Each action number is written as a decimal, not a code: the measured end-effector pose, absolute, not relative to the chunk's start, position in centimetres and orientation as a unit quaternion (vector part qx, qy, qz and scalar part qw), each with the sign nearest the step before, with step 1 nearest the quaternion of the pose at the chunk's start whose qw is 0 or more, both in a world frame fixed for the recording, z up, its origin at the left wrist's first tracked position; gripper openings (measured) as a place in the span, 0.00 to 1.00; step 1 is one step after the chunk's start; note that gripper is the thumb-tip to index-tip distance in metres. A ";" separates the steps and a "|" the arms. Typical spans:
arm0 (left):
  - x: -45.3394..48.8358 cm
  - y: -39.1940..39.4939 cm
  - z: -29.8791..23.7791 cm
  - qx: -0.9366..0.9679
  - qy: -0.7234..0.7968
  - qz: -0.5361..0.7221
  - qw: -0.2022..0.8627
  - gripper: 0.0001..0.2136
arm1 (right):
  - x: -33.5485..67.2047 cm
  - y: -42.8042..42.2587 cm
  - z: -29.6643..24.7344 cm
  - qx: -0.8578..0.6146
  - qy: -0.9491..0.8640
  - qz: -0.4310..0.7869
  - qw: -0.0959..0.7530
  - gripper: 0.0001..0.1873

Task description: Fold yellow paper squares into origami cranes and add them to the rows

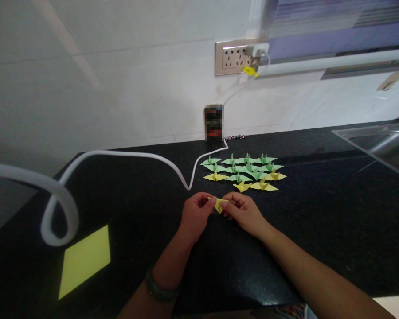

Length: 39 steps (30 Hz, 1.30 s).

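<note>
A small folded piece of yellow origami paper (220, 205) is held between my two hands, above the dark countertop. My left hand (197, 212) pinches its left side between thumb and fingers. On its right side, my right hand (244, 210) grips it the same way. Just beyond my hands stand rows of folded paper cranes, several green ones (238, 177) at the back and several yellow ones (264, 185) nearer to me. A flat sheet of yellow paper (86, 261) lies on the counter to the left.
A thick white cable (133, 154) loops over the left of the black counter (319, 221). A phone-like object with a blurred screen (214, 123) leans on the tiled wall beneath a socket panel (231, 57) with a plugged-in charger. At the right is a metal sink (382, 141).
</note>
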State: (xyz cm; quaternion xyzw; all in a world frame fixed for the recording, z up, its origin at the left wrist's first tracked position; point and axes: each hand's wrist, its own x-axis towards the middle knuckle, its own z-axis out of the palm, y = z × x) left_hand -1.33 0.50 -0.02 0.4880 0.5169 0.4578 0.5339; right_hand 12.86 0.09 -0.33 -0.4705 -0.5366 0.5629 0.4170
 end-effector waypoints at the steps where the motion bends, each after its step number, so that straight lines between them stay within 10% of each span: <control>1: -1.4 0.5 0.0 0.484 0.515 0.462 0.536 0.11 | 12.8 0.0 -0.3 -0.468 -0.533 0.574 0.408 0.07; 13: -1.5 0.8 -0.4 0.386 0.475 0.495 0.616 0.11 | 11.6 -0.4 -1.2 -0.400 -0.428 0.668 0.458 0.14; 24: -1.0 0.5 -0.1 0.458 0.459 0.465 0.602 0.13 | 12.1 -0.5 -1.7 -0.537 -0.550 0.428 0.475 0.11; 39: -1.0 0.4 -0.2 0.436 0.456 0.475 0.614 0.13 | 12.4 -0.4 -0.9 -0.482 -0.487 0.540 0.488 0.12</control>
